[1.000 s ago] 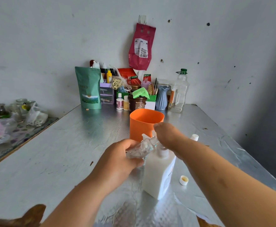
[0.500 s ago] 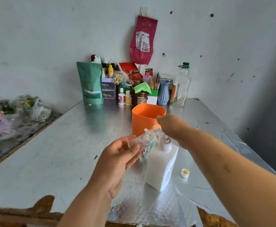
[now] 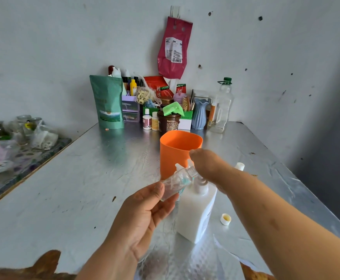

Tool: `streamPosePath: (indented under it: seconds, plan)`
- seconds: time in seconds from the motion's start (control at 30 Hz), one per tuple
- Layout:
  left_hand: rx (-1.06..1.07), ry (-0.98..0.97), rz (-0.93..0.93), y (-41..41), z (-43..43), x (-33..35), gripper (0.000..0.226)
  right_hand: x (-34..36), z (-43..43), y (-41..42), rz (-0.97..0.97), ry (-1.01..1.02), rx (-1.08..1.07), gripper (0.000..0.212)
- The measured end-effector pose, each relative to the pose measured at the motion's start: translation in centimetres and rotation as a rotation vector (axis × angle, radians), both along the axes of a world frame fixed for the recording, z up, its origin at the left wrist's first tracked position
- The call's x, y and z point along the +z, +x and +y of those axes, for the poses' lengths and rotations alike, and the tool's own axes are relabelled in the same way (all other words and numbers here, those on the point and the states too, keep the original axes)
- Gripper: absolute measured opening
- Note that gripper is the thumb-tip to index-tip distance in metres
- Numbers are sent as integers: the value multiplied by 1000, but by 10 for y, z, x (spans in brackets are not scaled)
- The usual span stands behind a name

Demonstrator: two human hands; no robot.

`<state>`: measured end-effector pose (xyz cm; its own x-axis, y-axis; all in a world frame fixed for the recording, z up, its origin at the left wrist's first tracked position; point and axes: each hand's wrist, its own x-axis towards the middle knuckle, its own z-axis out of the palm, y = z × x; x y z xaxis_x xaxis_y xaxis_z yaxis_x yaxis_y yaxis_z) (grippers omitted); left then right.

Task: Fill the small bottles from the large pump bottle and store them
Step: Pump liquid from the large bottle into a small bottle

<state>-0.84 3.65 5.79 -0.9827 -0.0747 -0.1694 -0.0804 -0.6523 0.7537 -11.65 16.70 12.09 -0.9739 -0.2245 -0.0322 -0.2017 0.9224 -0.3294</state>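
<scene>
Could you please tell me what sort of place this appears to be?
Likely a household storage corner: a silvery table, a green pouch and clear plastic bottle among clutter against a scuffed wall, glass jars nearby.

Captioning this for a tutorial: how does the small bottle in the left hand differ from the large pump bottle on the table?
The small bottle is see-through; the large pump bottle is opaque white and much bigger. The small bottle is tilted, pinched in the left hand, while the large pump bottle stands upright on the table with the right hand over its top. Each has a hand on it.
</scene>
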Motion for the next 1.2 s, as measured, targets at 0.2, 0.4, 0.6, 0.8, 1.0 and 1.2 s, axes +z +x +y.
streamPosePath:
  seconds: [0.2,0.4,0.6,0.8,1.0,1.2]
  plan:
    - [0,16,-37,1,0,0,37,-8,0,-2,-34,-29,-50,25]
    - [-13,61,-76,5,0,5,40,-8,-1,3,11,-27,-79,22]
    - [-15,107,-63,8,1,13,34,3,1,1,29,-23,-3,10]
    - [-18,76,-85,6,2,13,27,3,2,3,-25,32,-6,37]
    - [-22,63,-95,3,1,9,28,0,1,-2,-37,-20,-43,42]
    - [-39,94,-100,3,1,4,30,-6,0,1,-50,-35,-61,40]
